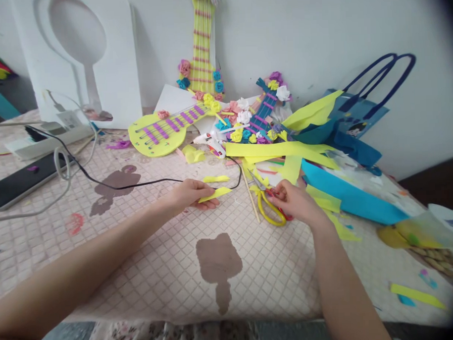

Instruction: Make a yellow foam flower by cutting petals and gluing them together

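Observation:
My left hand (197, 193) pinches a short yellow paper strip (219, 193) between thumb and fingers, just above the table. Another small yellow strip (216, 179) lies right behind it. My right hand (292, 200) has its fingers closed on the red part of a scissors handle. These scissors (271, 214) have one yellow loop toward me, and their blades point away to the left, over scraps of yellow paper. A thin wooden stick (252, 199) lies just left of the scissors. Behind them rests a white glue gun (212, 142) with a black cord.
A yellow paper guitar (160, 135) lies at the back, with another yellow one (201, 57) against the wall and a blue one (265, 109) among paper flowers. Blue paper (353, 195) spreads to the right. A power strip (49, 139) and phone (26, 179) lie left.

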The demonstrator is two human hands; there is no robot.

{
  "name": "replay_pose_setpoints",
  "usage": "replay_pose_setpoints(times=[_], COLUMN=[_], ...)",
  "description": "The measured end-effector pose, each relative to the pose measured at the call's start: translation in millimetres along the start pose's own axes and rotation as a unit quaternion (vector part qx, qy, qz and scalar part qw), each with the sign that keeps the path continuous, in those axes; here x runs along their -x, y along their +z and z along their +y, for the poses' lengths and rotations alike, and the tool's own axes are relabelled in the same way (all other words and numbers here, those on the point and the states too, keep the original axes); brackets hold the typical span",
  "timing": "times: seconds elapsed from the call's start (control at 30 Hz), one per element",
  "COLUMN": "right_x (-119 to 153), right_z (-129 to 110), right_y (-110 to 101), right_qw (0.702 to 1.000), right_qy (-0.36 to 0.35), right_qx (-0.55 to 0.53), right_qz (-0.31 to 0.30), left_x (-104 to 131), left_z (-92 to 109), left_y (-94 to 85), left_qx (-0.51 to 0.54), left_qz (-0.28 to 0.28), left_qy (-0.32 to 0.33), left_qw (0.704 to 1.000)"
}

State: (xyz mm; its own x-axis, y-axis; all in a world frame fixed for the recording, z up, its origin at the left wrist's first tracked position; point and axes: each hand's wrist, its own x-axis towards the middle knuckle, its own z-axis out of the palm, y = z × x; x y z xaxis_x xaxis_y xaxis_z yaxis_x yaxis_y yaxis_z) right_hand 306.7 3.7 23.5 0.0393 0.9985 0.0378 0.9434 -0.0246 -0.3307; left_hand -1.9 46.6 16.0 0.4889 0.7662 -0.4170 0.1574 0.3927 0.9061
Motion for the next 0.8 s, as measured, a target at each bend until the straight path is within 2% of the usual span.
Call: replay_pose_setpoints(times=[0.07,0.17,0.3,0.4,0.57,0.67,0.8], right_x=[2.3,4.9,6.4,7.5,10.6,10.6,9.3], right_z=[4.7,1.5,-7.4,-7.7,7.6,20.8,32.6], right_y=[3.5,7.9,6.2,-2.2,-21.2,-24.2,-20.2], right_qw=[0.999,0.997,0.994,0.995,0.991,0.984,0.988], right_qy=[0.0,0.0,0.016,0.016,0.069,0.102,0.085], right_qx=[0.034,0.067,0.099,0.1,0.102,0.139,0.128], right_qz=[-0.034,-0.045,-0.033,0.001,0.049,0.045,0.024], left_x=[-1.1,-1.5,1.4,5.8,11.8,13.4,13.2], left_z=[-2.5,-7.4,-12.9,-13.4,-9.3,-7.4,-7.9], left_y=[0.4,-1.0,-3.9,-4.9,-1.4,1.6,1.6], left_qx=[0.005,0.005,-0.004,-0.014,-0.022,-0.022,-0.024], left_qz=[-0.001,-0.003,-0.008,-0.008,-0.004,0.002,0.002], left_qy=[-0.003,-0.01,-0.001,-0.002,0.002,0.002,0.002], left_qw=[1.0,1.0,1.0,1.0,1.0,1.0,1.0])
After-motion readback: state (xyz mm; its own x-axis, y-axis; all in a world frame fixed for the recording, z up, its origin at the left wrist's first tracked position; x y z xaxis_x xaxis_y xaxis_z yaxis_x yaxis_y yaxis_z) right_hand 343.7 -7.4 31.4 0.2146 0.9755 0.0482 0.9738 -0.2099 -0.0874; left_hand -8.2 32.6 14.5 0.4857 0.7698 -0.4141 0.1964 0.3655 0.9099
